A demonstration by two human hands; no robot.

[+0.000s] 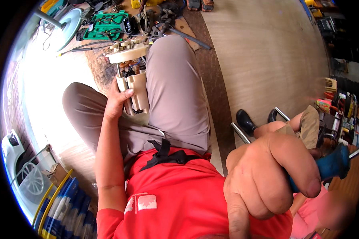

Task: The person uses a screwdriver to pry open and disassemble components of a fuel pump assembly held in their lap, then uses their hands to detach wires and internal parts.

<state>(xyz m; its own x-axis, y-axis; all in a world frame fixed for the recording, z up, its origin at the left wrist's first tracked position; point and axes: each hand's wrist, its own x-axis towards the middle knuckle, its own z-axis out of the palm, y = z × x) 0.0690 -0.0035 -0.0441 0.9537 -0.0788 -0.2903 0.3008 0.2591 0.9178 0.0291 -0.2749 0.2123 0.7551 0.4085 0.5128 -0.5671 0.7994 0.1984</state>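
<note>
- The right hand (267, 171), nearest the camera, is closed, its fingers curled around the handle of a blue tool (333, 165). Much of the handle is hidden inside the fist; a metal shaft (358, 150) sticks out at the right, and its tip is out of view.
- Below the hand is the wearer's red shirt (175, 195), with a black strap (163, 155) at the waist.
- The left hand (116, 99) is wrapped around the lower left side of a cream unit (138, 89), thumb pressed on its front; the other fingers are mostly hidden.
- The unit is between the knees, close against the right thigh (175, 79), roughly upright with a slight tilt. Its round top (127, 54) stands apart from the body, with a metal rod and wires between.
- To the right is another person in a pink shirt (312, 211) and black shoes (246, 121).
- Beyond the knees lie a dark bar (190, 38) and an open green case (107, 24), near a pale round base (71, 30).
</note>
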